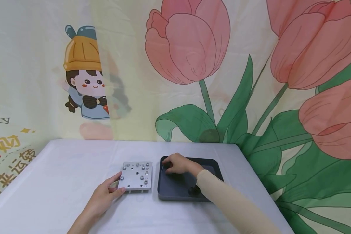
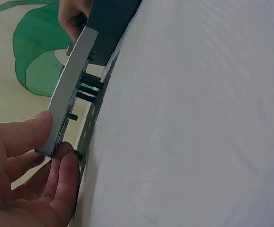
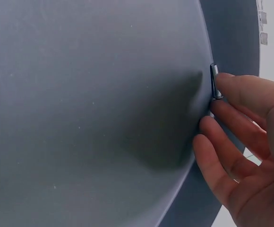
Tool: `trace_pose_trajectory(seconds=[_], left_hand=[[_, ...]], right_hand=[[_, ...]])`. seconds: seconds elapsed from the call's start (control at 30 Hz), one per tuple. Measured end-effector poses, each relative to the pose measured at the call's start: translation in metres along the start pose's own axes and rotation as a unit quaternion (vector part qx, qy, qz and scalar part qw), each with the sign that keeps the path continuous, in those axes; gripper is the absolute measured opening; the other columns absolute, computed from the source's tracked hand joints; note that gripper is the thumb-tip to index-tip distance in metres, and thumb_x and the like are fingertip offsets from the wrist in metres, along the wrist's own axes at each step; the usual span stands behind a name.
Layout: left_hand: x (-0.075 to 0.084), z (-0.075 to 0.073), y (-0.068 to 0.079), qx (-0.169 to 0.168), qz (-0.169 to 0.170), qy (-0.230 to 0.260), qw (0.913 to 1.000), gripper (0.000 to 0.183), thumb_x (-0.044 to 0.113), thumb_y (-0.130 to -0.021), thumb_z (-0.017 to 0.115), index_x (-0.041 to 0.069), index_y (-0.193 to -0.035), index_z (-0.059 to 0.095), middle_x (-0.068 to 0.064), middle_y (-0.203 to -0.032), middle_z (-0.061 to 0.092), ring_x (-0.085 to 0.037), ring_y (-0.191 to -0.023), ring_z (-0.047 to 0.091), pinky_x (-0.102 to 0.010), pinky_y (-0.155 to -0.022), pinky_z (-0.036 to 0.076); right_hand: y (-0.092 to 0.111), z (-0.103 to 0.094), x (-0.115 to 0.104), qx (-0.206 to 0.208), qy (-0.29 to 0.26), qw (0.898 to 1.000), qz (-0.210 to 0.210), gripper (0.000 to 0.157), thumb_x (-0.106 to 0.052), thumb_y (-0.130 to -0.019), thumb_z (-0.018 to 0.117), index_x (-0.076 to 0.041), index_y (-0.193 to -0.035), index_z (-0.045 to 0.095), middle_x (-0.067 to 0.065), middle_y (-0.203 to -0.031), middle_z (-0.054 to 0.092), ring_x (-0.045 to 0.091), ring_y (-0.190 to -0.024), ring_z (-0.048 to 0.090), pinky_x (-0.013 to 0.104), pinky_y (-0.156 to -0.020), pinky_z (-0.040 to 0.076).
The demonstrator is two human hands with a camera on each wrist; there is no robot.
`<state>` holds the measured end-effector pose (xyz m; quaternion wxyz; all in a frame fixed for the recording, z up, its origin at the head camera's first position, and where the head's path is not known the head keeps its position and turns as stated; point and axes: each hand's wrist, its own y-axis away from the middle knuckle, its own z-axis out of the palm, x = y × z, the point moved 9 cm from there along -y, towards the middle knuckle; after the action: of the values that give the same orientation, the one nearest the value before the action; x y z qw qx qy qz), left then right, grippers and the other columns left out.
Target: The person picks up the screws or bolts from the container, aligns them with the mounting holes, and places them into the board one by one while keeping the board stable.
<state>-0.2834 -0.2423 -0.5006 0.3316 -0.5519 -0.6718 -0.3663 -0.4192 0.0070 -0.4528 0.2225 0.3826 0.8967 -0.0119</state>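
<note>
My left hand [image 1: 103,194] grips the near left corner of a silver metal plate [image 1: 131,178], thumb on one face and fingers beneath. Several socket-head screws stand in the plate's top. In the left wrist view, dark screw shanks [image 2: 89,89] jut from its underside, and the plate is held just above the cloth. Over at the far left corner of a dark tray [image 1: 175,192] is my right hand [image 1: 179,164]. Its thumb and index fingertip pinch a small metal screw [image 3: 216,81] against the tray's inner wall; the other fingers are loosely bent.
A white cloth [image 1: 61,182] covers the table, with the tray right of the plate. A dark round object [image 1: 194,190] shows beside the right sleeve [image 1: 231,201]; I cannot tell what it is. Behind the table hangs a printed curtain [image 1: 128,65] with tulips.
</note>
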Motion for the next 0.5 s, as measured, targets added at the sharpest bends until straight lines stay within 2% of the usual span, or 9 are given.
trace_pose_trajectory(seconds=[0.17, 0.33, 0.5], left_hand=[[0.0009, -0.0009, 0.0004, 0.001, -0.004, -0.005, 1.0000, 0.079, 0.029, -0.098, 0.079, 0.020, -0.166, 0.040, -0.022, -0.163, 0.044, -0.028, -0.117, 0.058, -0.035, -0.086, 0.045], [0.0012, -0.0014, 0.0014, 0.000, -0.003, -0.003, 1.0000, 0.079, 0.026, -0.098, 0.079, 0.019, -0.166, 0.040, -0.021, -0.163, 0.045, -0.027, -0.115, 0.058, -0.034, -0.085, 0.045], [0.0015, -0.0013, 0.0019, -0.001, -0.003, -0.001, 1.0000, 0.079, 0.027, -0.097, 0.079, 0.019, -0.166, 0.040, -0.021, -0.163, 0.045, -0.026, -0.114, 0.057, -0.033, -0.084, 0.044]], right_hand=[[-0.0024, 0.0006, -0.0001, 0.001, 0.013, 1.000, 0.001, 0.035, -0.011, -0.096, 0.079, -0.009, -0.131, 0.075, 0.002, -0.123, 0.075, 0.007, -0.096, 0.066, 0.025, -0.087, 0.054], [-0.0041, 0.0028, -0.0016, -0.004, 0.027, 1.000, -0.003, 0.022, -0.010, -0.095, 0.081, -0.011, -0.116, 0.079, -0.002, -0.107, 0.075, 0.007, -0.089, 0.062, 0.025, -0.083, 0.052], [-0.0042, 0.0050, 0.0008, -0.004, 0.021, 1.000, 0.010, 0.017, -0.009, -0.093, 0.083, -0.013, -0.110, 0.080, -0.004, -0.098, 0.074, 0.006, -0.083, 0.061, 0.024, -0.080, 0.052]])
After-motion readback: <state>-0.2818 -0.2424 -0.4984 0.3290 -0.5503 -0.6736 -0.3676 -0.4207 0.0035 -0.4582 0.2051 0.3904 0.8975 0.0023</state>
